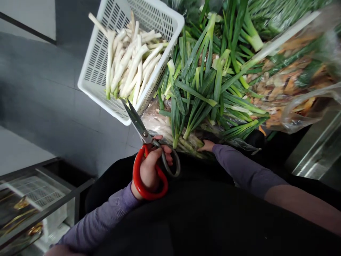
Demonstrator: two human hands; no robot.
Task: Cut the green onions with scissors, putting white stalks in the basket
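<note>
My left hand point(150, 167) is closed around a pair of scissors point(142, 129) with one red-coated handle loop and one bare metal loop. Their blades are slightly apart and point toward a white perforated basket point(90, 93). Trimmed white green-onion stalks point(133, 67) lie heaped in that basket. Low on the right, my right hand point(207, 146) has its fingers on the pale stalks of untrimmed green onions point(190, 146), closed at their edge; some fingers are hidden. These stalks lie in a clear plastic bag point(157, 119), beneath loose cut green tops point(197, 92).
On the right, a clear bag of orange and brown peelings point(290, 85) stands beside the greens. More bagged greens point(287, 14) lie at the top. Grey floor tiles point(53, 96) are on the left, and a metal rack point(48, 202) stands at lower left.
</note>
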